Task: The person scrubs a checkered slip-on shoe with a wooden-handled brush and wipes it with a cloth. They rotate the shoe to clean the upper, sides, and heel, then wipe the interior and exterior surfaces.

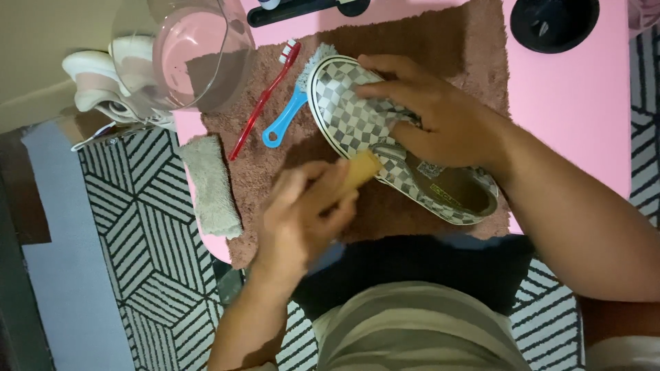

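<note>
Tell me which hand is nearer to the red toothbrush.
Left. The left hand, gripping a tan brush handle, sits just below and right of the red toothbrush. The right hand rests on the checkered shoe, farther right.

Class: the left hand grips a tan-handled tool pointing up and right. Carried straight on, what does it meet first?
Probably the checkered slip-on shoe: the left hand aims its tool at the shoe's side, seemingly already touching.

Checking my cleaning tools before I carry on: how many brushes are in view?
3. A red toothbrush and a blue-handled brush lie side by side on the brown towel, left of the checkered shoe. The left hand holds a wooden-handled brush; its bristles are hidden.
</note>
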